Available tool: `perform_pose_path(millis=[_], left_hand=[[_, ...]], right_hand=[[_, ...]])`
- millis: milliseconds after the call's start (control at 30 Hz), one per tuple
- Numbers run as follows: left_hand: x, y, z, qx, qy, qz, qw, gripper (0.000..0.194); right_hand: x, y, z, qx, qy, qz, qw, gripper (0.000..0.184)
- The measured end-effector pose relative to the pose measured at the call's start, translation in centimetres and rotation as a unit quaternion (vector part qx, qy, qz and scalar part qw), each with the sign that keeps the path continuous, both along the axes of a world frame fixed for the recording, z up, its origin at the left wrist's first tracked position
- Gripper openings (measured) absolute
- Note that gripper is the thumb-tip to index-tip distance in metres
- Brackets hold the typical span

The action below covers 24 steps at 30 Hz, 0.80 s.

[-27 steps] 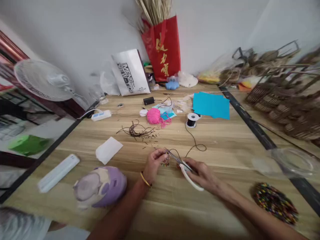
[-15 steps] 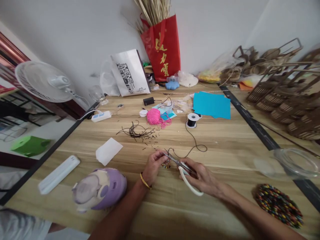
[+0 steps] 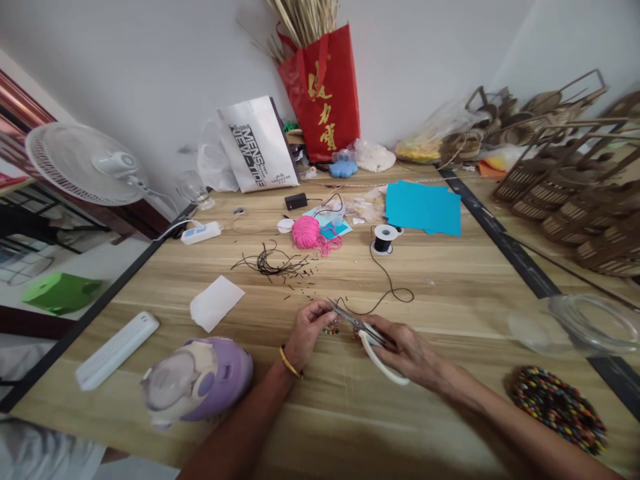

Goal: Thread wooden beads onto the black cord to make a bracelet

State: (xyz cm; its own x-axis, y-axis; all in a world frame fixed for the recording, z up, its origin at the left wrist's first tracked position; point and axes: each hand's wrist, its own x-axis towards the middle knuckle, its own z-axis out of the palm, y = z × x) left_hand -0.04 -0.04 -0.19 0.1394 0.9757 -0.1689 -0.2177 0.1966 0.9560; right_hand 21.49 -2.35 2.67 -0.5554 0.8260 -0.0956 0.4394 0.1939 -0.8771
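Left hand (image 3: 309, 328): fingers pinch the beaded strand (image 3: 331, 330), which shows just below the fingertips.
Right hand (image 3: 403, 347): fingers grasp the scissors (image 3: 368, 331).
Scissors axis: slanting forward-left, tips beside the left fingertips.
Nearer the beaded strand: left hand.

Spool (image 3: 383, 245) is kinda behind the scissors (image 3: 359, 325), bags (image 3: 260, 145) at the far edge of the surface (image 3: 450, 280), beads (image 3: 557, 409) toward its near right corner.

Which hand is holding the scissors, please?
The right hand, bare-wristed, holds the scissors; the left hand, by some beads, wears a yellow bracelet.
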Motion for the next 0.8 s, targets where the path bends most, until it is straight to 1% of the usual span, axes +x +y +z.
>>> perform_pose_path(millis=[167, 367, 467, 600, 800], left_hand=[[0.2, 0.1, 0.3, -0.003, 0.004, 0.015, 1.0, 0.022], [0.2, 0.1, 0.3, -0.001, 0.015, 0.013, 1.0, 0.023], [0.2, 0.1, 0.2, -0.001, 0.013, 0.013, 1.0, 0.023], [0.1, 0.0, 0.1, 0.002, 0.012, 0.008, 1.0, 0.022], [0.0, 0.1, -0.2, -0.006, -0.007, 0.027, 1.0, 0.02]], right_hand=[[0.2, 0.0, -0.6, 0.027, -0.007, 0.0, 1.0, 0.033], [0.3, 0.1, -0.9, 0.029, -0.011, 0.004, 1.0, 0.035], [0.2, 0.1, -0.5, 0.033, -0.016, 0.004, 0.999, 0.03], [0.0, 0.0, 0.5, 0.037, -0.039, 0.004, 0.999, 0.027], [-0.3, 0.0, 1.5, 0.045, -0.051, 0.009, 0.998, 0.028]])
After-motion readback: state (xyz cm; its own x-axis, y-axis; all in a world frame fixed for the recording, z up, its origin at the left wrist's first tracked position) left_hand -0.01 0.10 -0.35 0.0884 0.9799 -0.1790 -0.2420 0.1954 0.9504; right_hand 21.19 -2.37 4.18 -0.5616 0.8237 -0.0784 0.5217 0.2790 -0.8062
